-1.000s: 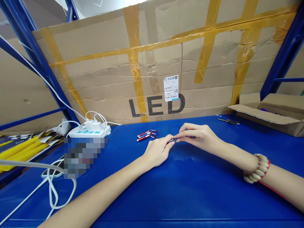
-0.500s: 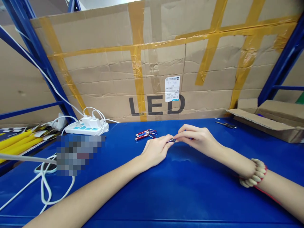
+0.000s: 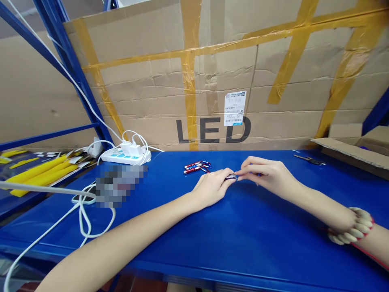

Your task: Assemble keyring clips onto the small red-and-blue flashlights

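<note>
We still pinch the small dark metal keychain light (image 3: 231, 177) between our left hand (image 3: 212, 188) and right hand (image 3: 269, 175), fingertips closed on its two ends, low over the blue table (image 3: 212, 243). Our hands have not shifted; only the view moved. The red keychain lights (image 3: 197, 166) lie just behind.

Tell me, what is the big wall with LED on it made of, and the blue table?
The wall looks like brown cardboard: matte, creased, patched with yellowish tape. The blue table looks like painted metal or plastic; its smooth top gives a soft sheen, so I can't tell which.
</note>
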A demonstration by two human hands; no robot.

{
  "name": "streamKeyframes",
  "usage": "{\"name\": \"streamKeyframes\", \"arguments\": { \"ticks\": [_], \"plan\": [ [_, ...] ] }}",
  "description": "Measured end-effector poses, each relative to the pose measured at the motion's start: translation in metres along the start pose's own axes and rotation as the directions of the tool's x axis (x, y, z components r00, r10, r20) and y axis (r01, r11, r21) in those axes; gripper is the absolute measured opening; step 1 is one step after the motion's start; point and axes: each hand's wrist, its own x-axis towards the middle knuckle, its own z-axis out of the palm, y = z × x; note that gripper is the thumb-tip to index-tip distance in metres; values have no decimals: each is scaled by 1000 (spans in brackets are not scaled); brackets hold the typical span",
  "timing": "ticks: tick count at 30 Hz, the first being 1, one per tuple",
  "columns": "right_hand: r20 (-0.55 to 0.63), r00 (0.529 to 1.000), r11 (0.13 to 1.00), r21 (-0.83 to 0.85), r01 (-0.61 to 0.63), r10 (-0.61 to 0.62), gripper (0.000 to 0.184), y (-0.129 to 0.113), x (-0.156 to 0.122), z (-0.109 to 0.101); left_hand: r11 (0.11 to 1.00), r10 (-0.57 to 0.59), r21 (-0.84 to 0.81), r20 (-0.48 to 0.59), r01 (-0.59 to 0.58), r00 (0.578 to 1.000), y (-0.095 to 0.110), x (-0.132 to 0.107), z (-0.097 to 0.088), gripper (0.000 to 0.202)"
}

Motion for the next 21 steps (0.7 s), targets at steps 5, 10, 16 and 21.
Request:
{"name": "streamKeyframes", "arguments": {
  "ticks": [5,10,16,21],
  "plan": [
    [5,998,994,94,-58,57,24,2,-2,2,999,38,-12,31,-38,999,-4,0,0,20],
    [44,987,963,220,-158,152,26,0,-2,4,997,73,-5,23,-72,997,-6,-1,0,22],
    [56,976,962,167,-218,212,36,2,1,3,998,62,19,95,-64,994,-2,-2,0,19],
    [83,985,984,77,-161,154,35,5,0,3,999,35,14,166,-38,985,0,-3,-3,19]
  ]
}}
